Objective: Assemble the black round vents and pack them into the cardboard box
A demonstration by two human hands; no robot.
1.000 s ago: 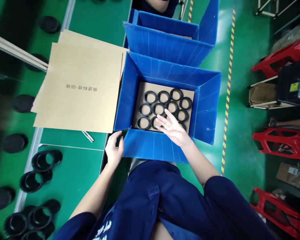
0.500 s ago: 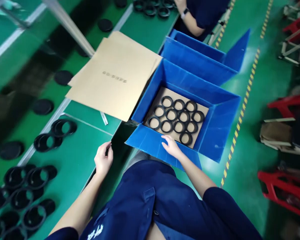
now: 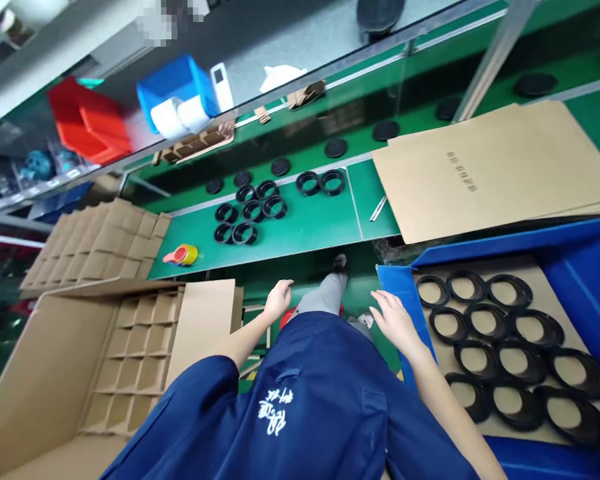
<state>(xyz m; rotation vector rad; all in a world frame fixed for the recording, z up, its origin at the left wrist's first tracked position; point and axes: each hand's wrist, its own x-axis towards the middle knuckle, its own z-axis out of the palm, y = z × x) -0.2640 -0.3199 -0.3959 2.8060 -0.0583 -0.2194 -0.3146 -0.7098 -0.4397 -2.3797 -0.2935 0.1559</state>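
My left hand (image 3: 279,300) hovers in front of the green workbench (image 3: 310,223), its fingers stretched out and nothing in it. Fingers apart and also without a load, my right hand (image 3: 396,323) is by the near flap of a blue box (image 3: 404,283). Inside that box, several black rings (image 3: 551,328) lie in rows on a brown cardboard sheet. More black rings (image 3: 279,209) stand in a loose group on the bench, with a pair a little to their right.
Cardboard sheets (image 3: 500,173) overhang the bench at right. A carton (image 3: 45,353) with dividers stands at left, near stacked dividers (image 3: 103,243). A yellow and red round item (image 3: 190,255) sits at the bench's left end. Black discs (image 3: 336,148) line the green strip behind; a metal post (image 3: 495,67) rises there.
My view has swung left, bringing the carton and shelf into sight. My right hand has come away from over the blue box's flap. My left hand has left the bench edge and its fingers have straightened.
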